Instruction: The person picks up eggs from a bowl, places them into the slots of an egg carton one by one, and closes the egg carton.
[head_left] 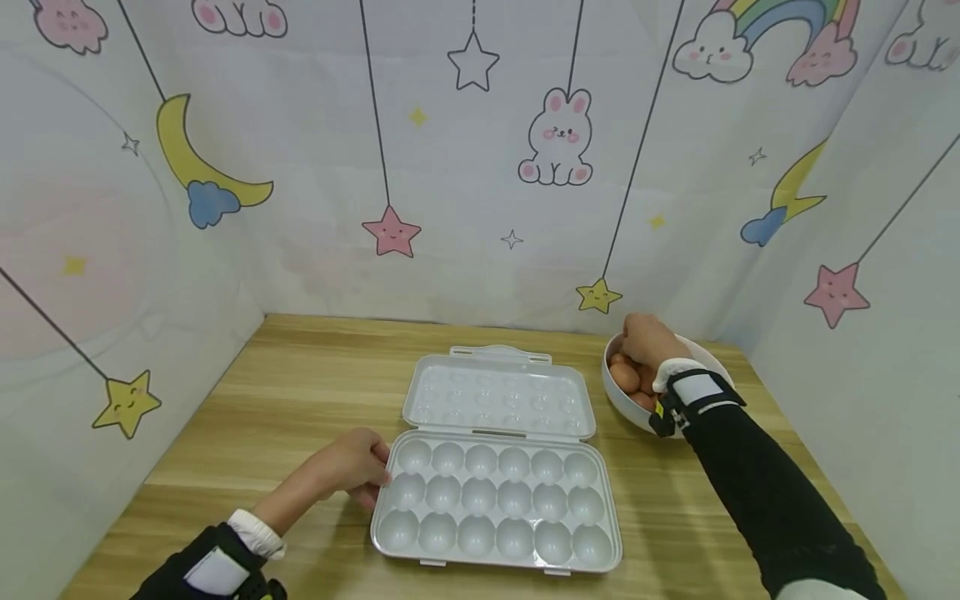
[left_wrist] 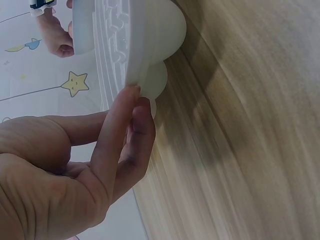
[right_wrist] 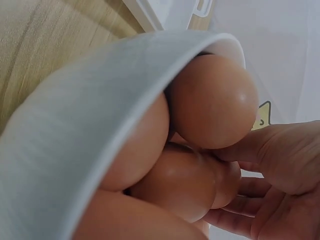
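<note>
Reaching into the eggs (head_left: pixel 624 377), brown and piled in a white bowl (right_wrist: pixel 75 115), my right hand (head_left: pixel 651 340) has its thumb beside one and its fingers behind others; the fingertips are hidden, so I cannot tell whether it grips any; the bowl stands towards the right back of the table (head_left: pixel 315 375); my left hand (head_left: pixel 356 467) pinches the left edge of a white egg box (head_left: pixel 497 500), three rows of round hollows facing up; its lid (head_left: pixel 498 396) lies folded back behind it, near the bowl; black sleeves (head_left: pixel 765 492) cover my forearms; a pale sheet (head_left: pixel 315 258) printed with stars hangs behind.
</note>
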